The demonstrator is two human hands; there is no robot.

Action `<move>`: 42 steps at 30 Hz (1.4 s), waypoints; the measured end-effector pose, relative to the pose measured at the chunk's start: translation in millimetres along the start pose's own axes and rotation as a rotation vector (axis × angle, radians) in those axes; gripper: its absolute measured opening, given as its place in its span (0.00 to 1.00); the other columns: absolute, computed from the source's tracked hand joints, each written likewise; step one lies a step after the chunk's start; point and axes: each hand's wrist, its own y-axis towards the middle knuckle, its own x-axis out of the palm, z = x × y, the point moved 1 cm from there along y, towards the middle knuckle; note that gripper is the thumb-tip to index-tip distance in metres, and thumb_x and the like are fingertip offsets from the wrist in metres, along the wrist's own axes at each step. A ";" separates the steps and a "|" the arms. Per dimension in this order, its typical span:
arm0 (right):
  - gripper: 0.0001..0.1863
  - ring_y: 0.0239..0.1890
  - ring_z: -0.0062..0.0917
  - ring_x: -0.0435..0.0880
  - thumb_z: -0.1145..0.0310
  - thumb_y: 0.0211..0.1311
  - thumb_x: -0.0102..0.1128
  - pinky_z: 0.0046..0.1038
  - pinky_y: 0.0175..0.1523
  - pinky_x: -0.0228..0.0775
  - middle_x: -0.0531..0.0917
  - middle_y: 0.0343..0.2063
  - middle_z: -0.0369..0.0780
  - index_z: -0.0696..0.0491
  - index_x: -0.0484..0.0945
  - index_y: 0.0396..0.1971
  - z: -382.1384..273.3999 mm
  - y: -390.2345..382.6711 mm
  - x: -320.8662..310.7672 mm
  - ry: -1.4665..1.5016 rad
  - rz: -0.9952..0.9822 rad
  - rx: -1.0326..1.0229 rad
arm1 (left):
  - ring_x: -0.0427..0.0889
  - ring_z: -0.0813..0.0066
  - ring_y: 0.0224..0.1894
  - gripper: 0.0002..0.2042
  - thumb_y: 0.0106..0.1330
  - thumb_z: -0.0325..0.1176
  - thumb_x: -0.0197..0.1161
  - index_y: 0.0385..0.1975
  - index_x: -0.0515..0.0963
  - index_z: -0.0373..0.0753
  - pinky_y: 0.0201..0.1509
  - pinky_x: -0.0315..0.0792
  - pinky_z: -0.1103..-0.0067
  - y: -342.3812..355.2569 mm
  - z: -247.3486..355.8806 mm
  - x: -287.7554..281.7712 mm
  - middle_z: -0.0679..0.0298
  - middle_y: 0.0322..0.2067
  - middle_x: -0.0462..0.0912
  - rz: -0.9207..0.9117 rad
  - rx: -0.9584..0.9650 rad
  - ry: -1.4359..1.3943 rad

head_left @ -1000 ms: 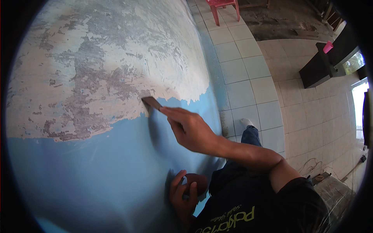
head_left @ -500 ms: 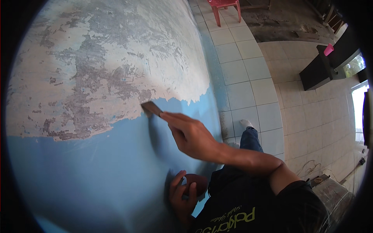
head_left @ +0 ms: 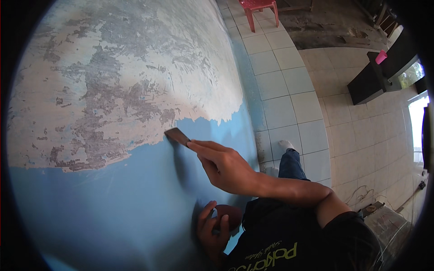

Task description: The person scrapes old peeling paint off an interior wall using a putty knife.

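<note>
While the blade works the paint line: these are the places where trouble could start.

Right hand: the right hand (head_left: 228, 169) is closed around a flat scraper (head_left: 177, 136), forefinger stretched along it, reaching out across the wall.

Scraper: its dark blade lies against the wall (head_left: 113, 212) right at the ragged edge where blue paint meets the bare patch (head_left: 117, 86), near the middle of the view.

Left hand: the left hand (head_left: 212, 230) is low and near the body, fingers curled on a small round brownish object (head_left: 228, 216) pressed to the blue paint; what that object is I cannot tell.

Gouging risk: held too steep, the blade corner would likely dig into the plaster, which already looks pitted and grey in places.

Slip risk: the paint here looks firmly bonded; a hard push that breaks free could send the blade skidding left and the knuckles scraping the rough surface.

Balance risk: the person leans far in, one shoe (head_left: 286, 145) on the tiled floor (head_left: 289, 81) to the right; a slip could throw weight onto the bracing hand.

Reach: the arm is nearly extended, so control at the blade tip is probably weak.
</note>
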 end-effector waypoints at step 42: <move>0.23 0.48 0.50 0.85 0.80 0.63 0.55 0.39 0.50 0.82 0.80 0.56 0.54 0.60 0.75 0.60 -4.6 15.9 -0.2 -0.001 -0.048 0.042 | 0.82 0.51 0.57 0.08 0.63 0.26 0.69 0.27 0.78 0.30 0.56 0.79 0.66 -1.0 -4.9 0.8 0.49 0.54 0.81 -0.037 0.003 -0.027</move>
